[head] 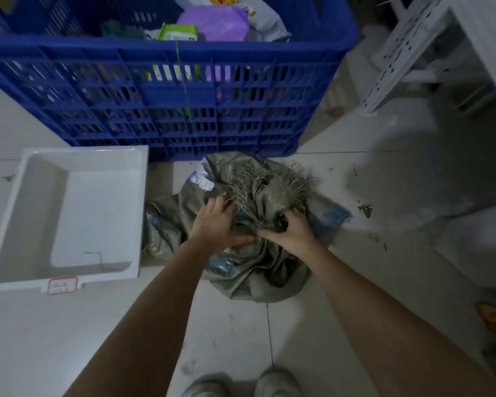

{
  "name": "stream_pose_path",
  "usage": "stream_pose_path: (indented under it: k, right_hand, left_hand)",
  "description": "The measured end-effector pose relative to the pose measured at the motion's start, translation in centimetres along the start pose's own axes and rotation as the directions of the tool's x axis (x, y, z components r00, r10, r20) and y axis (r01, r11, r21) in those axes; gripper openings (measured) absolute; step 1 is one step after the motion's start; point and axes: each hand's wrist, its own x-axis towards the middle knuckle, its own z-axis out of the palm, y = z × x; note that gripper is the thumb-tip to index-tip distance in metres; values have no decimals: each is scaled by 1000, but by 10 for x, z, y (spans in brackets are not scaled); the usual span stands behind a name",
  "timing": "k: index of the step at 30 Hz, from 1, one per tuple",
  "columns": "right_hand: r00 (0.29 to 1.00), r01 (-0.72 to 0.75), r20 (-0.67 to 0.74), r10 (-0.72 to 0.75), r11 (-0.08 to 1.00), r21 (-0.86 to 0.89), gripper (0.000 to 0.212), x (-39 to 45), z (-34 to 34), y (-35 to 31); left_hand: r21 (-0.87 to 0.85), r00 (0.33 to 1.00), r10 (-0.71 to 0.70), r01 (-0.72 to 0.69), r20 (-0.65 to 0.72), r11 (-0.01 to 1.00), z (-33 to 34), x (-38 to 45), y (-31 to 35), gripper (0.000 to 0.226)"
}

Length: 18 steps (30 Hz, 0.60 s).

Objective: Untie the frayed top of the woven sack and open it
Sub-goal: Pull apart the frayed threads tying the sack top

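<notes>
Olive woven sack (269, 270), crumpled; right hand (292, 233) fingers clench its frayed top (258, 184), left hand (216, 224) fingers relaxed.

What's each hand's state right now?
Left hand: open, fingers pressing the woven sack beside its frayed top.
Right hand: fingers curled round the sack's tied neck.

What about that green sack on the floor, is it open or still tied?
Still tied. The sack is bunched tight below its frayed top, where the right hand grips; no opening shows.
</notes>
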Motion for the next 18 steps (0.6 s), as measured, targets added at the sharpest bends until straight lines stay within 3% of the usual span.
stream_pose_path:
  k: [4, 6, 8, 12, 18]
  right_hand:
    - [1000, 11, -23, -7, 982, 186, 58, -3, 7, -4]
    - [1000, -9, -22, 18, 932, 363, 46, -5, 8, -9]
    - [997, -3, -67, 34, 907, 421, 38, -9, 3, -16]
    - [990, 71, -140, 0, 858, 508, 30, -23, -17, -33]
    - [980, 151, -194, -46, 808, 570, 37, -63, -60, -73]
  left_hand:
    - [-189, 987, -155, 143, -52, 972, 8, 7, 5, 66]
    - [-336, 973, -210, 168, -95, 927, 10, 5, 6, 49]
    - [-440, 961, -239, 156, -141, 884, 4, -2, 7, 36]
    - [-448, 931, -277, 149, -236, 882, -26, -18, 15, 24]
    - [-510, 914, -259, 68, -313, 857, -81, -51, 29, 23]
